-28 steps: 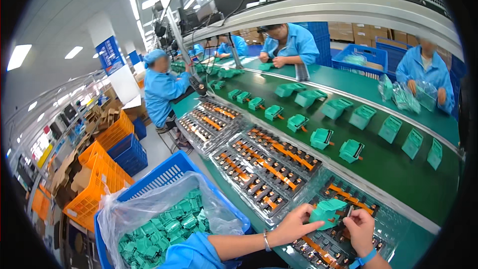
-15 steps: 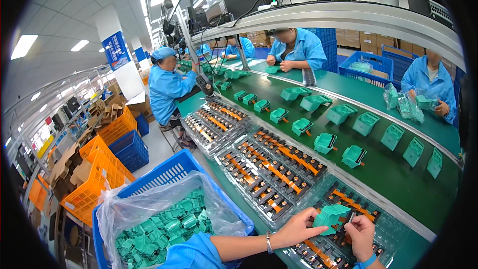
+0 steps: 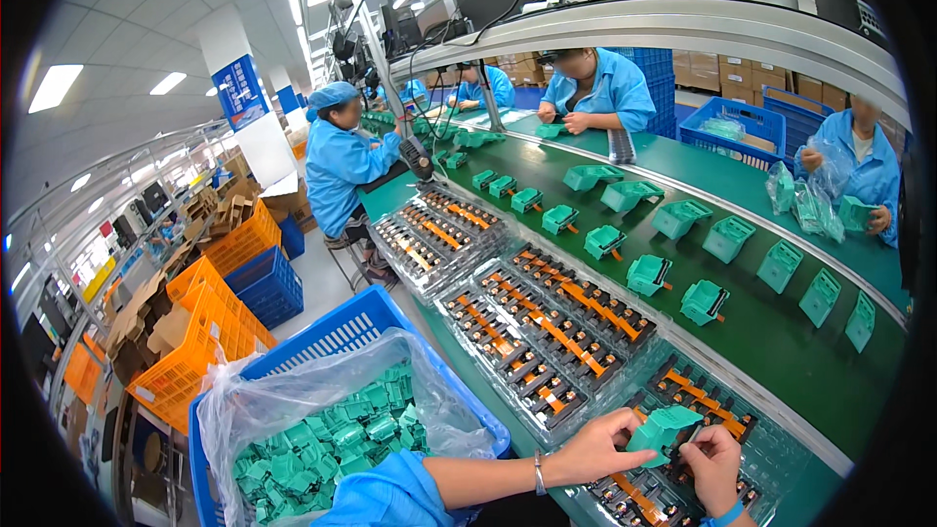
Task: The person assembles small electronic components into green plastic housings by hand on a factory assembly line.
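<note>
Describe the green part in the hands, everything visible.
The green housing is a small boxy shell, apparently moulded plastic, matte green, like those on the belt. It is tilted, held just above a clear tray of black-and-orange parts near the lower edge. The left hand grips its left side with its fingertips; the right hand meets it from the lower right. Its underside is hidden.

A: Both hands on one part?
B: Yes. Left hand [image 3: 595, 449] and right hand [image 3: 712, 466] grip a green plastic housing [image 3: 662, 426] above a clear tray of orange-and-black components [image 3: 547, 332].
</note>
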Motion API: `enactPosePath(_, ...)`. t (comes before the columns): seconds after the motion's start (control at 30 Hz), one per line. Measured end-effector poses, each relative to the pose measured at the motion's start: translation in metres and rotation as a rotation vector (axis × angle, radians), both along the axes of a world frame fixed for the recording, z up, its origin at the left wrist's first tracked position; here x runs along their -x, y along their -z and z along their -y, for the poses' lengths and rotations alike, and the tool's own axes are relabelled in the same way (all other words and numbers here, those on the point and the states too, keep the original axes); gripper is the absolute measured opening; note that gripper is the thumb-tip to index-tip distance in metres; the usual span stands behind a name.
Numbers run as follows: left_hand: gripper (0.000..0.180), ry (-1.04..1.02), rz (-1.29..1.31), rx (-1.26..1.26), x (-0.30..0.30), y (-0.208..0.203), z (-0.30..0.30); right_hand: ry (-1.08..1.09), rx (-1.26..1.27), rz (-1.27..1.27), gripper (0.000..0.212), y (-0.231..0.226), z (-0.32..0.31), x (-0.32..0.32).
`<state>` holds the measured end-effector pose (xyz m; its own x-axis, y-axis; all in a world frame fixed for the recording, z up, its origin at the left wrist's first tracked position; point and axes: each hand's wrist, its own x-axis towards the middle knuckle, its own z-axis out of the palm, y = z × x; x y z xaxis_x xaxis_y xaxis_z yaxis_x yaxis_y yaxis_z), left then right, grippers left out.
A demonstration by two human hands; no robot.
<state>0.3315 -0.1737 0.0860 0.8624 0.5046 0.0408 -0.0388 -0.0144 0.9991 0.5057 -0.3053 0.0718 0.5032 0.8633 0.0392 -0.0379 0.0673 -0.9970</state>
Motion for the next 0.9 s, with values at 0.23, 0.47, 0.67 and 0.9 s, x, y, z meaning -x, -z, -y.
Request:
enactPosePath(0.23, 0.022, -0.073, 0.163, -0.054, -0.001, -0.007, 0.012, 0.047, -0.016, -0.17, 0.017, -0.026, -0.005, 0.015)
enactPosePath(0.47, 0.024, -0.077, 0.107, -0.304, 0.003, -0.016, 0.018, -0.002, 0.014, -0.016, 0.016, -0.02, 0.003, 0.006)
enactPosePath(0.67, 0.036, 0.091, 0.098, 0.542, 0.0, -0.01, 0.004, -0.101, -0.084, -0.231, 0.019, -0.013, 0.004, 0.007)
enactPosePath(0.9, 0.039, 0.267, -0.059, 0.294, -0.003, -0.017, 0.0, -0.099, -0.089, -0.395, 0.021, -0.016, 0.012, 0.012)
